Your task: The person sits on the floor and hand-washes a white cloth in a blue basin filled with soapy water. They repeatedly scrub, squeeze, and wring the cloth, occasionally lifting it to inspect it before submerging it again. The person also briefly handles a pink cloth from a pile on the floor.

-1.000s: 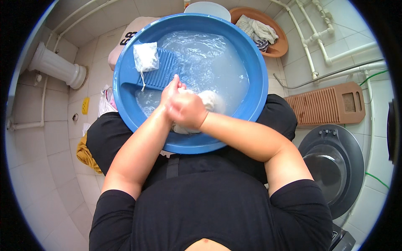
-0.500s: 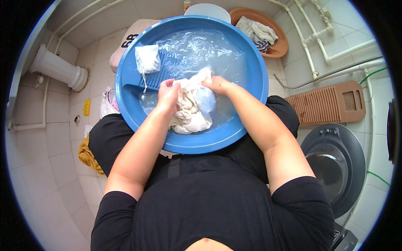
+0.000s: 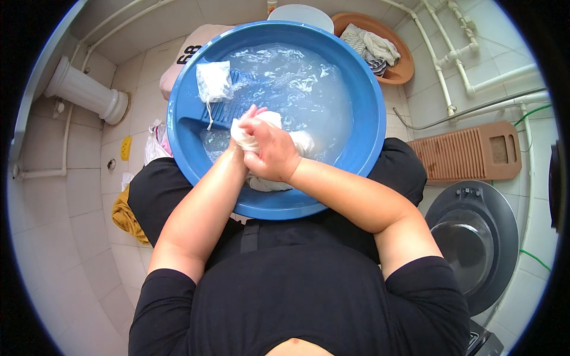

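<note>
A wet white garment (image 3: 304, 142) is bunched up over the near part of the blue basin (image 3: 282, 211), partly in cloudy water. My right hand (image 3: 272, 151) is across the cloth, its fingers curled over a gathered piece near the left wrist. Beneath and behind it, my left hand (image 3: 255, 110) grips the same piece; only its fingertips and wrist side show. To the upper left, a small white pouch (image 3: 214, 82) with a cord rests on the basin's built-in ridged washboard (image 3: 228, 113).
An orange-brown basin (image 3: 405, 65) with clothes stands at the far right, beside a white basin (image 3: 303, 15). On the right are a brown washboard (image 3: 466, 153) and a dark grey round tub (image 3: 472, 249). A pink printed cloth (image 3: 178, 74) and mustard cloth (image 3: 127, 216) lie left.
My right hand has crossed leftward over the cloth to meet my left hand. The spread garment is now bunched between both hands, and its light blue patch no longer shows.
</note>
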The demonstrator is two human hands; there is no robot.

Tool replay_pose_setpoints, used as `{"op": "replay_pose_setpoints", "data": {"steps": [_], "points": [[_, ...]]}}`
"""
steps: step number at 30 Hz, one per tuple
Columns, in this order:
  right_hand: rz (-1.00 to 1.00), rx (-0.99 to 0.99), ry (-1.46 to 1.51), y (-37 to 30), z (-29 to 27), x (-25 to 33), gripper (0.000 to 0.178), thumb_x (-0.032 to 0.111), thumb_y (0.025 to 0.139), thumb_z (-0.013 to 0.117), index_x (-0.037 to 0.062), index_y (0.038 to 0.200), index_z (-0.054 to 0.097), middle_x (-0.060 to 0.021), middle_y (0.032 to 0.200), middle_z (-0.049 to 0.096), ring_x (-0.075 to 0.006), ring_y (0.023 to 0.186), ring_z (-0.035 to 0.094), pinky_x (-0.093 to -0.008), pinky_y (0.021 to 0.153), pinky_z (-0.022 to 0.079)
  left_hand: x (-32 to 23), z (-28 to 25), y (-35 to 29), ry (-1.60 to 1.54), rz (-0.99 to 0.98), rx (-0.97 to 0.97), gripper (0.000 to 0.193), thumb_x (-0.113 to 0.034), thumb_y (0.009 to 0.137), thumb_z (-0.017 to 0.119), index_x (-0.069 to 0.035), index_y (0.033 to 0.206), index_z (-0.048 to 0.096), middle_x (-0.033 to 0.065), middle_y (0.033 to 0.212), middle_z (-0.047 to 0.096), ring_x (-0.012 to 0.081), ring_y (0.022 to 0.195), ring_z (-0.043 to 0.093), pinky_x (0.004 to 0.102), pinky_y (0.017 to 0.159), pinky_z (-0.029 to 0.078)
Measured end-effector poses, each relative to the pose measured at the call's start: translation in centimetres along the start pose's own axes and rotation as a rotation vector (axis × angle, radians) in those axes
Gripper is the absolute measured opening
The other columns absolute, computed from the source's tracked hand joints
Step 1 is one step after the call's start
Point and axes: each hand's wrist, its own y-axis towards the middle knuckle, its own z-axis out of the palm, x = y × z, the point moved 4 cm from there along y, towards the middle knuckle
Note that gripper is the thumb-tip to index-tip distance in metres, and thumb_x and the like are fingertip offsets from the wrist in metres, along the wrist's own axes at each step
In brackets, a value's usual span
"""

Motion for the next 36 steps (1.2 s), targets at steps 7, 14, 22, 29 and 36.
{"op": "replay_pose_setpoints", "data": {"steps": [7, 14, 22, 29, 36], "points": [[0.258, -0.112, -0.064, 1.1, -1.2, -4.7, 0.021, 0.027, 0.076, 0.055, 0.007, 0.068, 0.056, -0.0153, 0.071, 0.058, -0.0346, 0.069, 0.057, -0.0422, 0.062, 0.046, 1.1, 3.5, -1.8, 0.059, 0.159, -0.276, 0.033, -0.032, 0.094, 0.034, -0.007, 0.105, 0.052, 0.0084, 0.095, 0.059, 0.0215, 0.088, 0.057, 0.0368, 0.077, 0.047], [0.079, 0.022, -0.021, -0.1, -0.5, -0.8, 0.024, 0.028, 0.077, 0.053, 0.0063, 0.068, 0.055, -0.0159, 0.07, 0.058, -0.0343, 0.071, 0.058, -0.04, 0.063, 0.047, -0.1, 0.2, 0.1, 0.182, 0.104, -0.091, 0.032, -0.039, 0.093, 0.035, -0.011, 0.092, 0.052, 0.0054, 0.083, 0.057, 0.0203, 0.076, 0.056, 0.0363, 0.068, 0.046], [0.759, 0.048, -0.251, 1.3, -4.3, -13.0, 0.04, 0.047, 0.082, 0.051, 0.0074, 0.079, 0.058, -0.0148, 0.082, 0.063, -0.0322, 0.079, 0.06, -0.0401, 0.069, 0.046, 0.8, 3.2, -1.5, 0.192, 0.126, -0.187, 0.027, -0.034, 0.086, 0.053, -0.01, 0.098, 0.054, 0.0066, 0.091, 0.061, 0.0217, 0.09, 0.059, 0.0347, 0.077, 0.048], [0.643, 0.666, -0.062, -1.2, -5.4, -17.7, 0.055, 0.054, 0.075, 0.056, 0.005, 0.1, 0.063, -0.021, 0.092, 0.062, -0.0289, 0.09, 0.06, -0.0378, 0.078, 0.045, -2.2, 3.5, -2.1, 1.253, 0.118, -0.325, 0.05, -0.029, 0.069, 0.071, -0.003, 0.109, 0.054, 0.011, 0.096, 0.058, 0.0188, 0.092, 0.055, 0.0303, 0.082, 0.044], [0.59, 0.701, 0.325, 3.3, -6.9, -6.7, 0.048, 0.048, 0.073, 0.061, 0.0018, 0.082, 0.066, -0.0059, 0.072, 0.06, -0.0112, 0.072, 0.053, -0.0274, 0.063, 0.042, -1.5, 8.2, -4.1, 1.918, 0.686, -0.067, 0.056, -0.032, 0.062, 0.074, -0.008, 0.11, 0.057, 0.0149, 0.098, 0.061, 0.0303, 0.094, 0.057, 0.0374, 0.082, 0.045]]}}
